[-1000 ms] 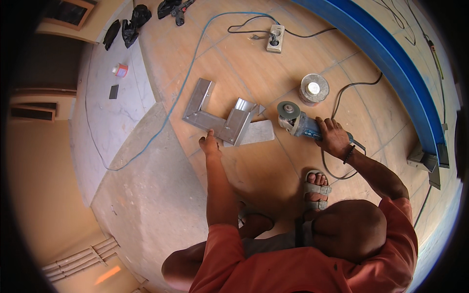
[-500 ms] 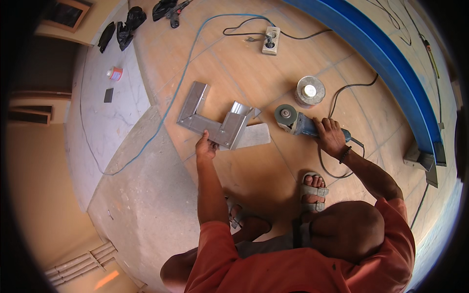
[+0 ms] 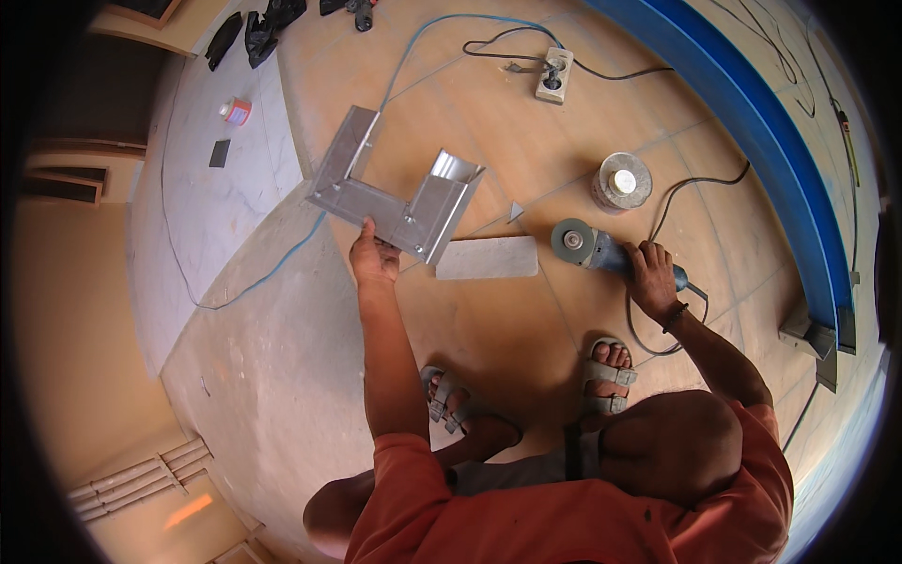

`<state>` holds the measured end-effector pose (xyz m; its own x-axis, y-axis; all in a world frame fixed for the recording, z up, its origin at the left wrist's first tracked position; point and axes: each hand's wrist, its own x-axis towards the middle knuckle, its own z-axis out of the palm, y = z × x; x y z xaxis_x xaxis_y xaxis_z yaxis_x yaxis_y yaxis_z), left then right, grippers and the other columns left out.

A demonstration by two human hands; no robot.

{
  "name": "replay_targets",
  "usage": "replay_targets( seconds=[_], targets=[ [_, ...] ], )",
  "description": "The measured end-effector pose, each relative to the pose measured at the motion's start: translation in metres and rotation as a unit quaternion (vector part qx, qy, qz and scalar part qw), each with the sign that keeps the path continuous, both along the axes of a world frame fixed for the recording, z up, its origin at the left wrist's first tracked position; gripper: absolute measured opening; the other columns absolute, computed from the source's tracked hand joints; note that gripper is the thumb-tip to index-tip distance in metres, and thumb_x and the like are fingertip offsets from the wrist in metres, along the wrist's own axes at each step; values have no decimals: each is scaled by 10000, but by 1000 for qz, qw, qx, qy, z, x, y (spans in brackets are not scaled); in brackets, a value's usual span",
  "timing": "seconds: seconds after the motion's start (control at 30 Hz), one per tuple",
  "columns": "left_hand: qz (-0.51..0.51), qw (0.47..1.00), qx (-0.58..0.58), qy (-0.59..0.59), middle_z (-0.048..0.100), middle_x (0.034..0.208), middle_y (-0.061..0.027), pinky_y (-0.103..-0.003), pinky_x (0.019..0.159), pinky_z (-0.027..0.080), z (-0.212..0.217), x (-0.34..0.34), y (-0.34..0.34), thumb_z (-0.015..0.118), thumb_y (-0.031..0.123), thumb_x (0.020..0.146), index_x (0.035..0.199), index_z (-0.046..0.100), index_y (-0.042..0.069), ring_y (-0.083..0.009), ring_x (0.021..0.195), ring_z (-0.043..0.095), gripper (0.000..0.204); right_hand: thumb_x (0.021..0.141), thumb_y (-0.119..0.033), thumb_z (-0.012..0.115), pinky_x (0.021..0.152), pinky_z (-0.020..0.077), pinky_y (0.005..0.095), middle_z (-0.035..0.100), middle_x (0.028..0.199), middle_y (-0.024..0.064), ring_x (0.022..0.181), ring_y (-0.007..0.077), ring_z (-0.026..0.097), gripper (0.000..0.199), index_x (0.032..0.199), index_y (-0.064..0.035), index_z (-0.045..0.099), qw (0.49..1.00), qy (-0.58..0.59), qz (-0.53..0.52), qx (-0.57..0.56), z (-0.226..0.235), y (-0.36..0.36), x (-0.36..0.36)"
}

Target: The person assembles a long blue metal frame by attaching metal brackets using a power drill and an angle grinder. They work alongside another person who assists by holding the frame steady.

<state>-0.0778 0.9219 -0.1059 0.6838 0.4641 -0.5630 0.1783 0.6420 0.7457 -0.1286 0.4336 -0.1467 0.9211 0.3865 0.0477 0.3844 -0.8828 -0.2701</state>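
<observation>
My left hand [image 3: 376, 254] is closed on the lower edge of a U-shaped grey metal channel piece [image 3: 371, 209], which is joined at its corners with small screws and held up off the floor. My right hand [image 3: 650, 274] is wrapped round the body of a blue angle grinder [image 3: 609, 256], which rests on the tiles with its grey disc [image 3: 571, 242] facing up. Between the two lies a pale rectangular slab [image 3: 487, 258] on the floor. A small triangular metal scrap [image 3: 515, 211] lies just beyond it.
A round tin with a white cap [image 3: 623, 182] stands beyond the grinder. A long blue beam [image 3: 752, 122] curves along the right. Farther off are a power socket block [image 3: 554, 77], a blue cable [image 3: 395, 70], black plastic bags [image 3: 263, 38] and a small red-and-white container [image 3: 236, 112].
My left hand has lifted the metal channel piece and moved it leftward, away from the slab and the triangular scrap. My right hand stays on the grinder; the whole view has shifted slightly.
</observation>
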Motion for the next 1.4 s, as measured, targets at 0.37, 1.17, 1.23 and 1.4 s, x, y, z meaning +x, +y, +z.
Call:
replay_targets(
  seconds=[0.37,1.17,1.23,1.4],
  targets=[
    [-68,992,110,1,516,1375,-135,-539,1078,309,130,21,65,501,363,997,1373,456,67,-284,1267,481,481,818,-111,683,791,472,454,634,964,152,907,347,607,259,1055,-41,606,984,14,73,161,100,17,66],
    [151,987,46,15,559,1342,-80,-429,1115,341,173,-312,90,602,315,942,1378,466,29,-254,1261,498,539,795,-155,609,655,517,450,644,704,140,715,338,661,160,669,-70,660,860,59,491,-124,-13,202,182],
    [150,988,46,2,556,1348,-80,-430,1117,340,175,-316,90,602,309,942,1383,460,29,-253,1264,497,542,801,-155,608,658,516,452,647,708,138,710,337,660,163,666,-82,660,871,56,476,-106,-15,201,182],
    [170,984,55,-19,547,1364,-79,-419,1118,343,174,-326,98,612,297,935,1390,451,35,-251,1268,497,549,797,-155,610,688,513,457,665,740,136,737,335,661,128,715,-80,672,880,39,465,-85,-23,205,180]
  ],
)
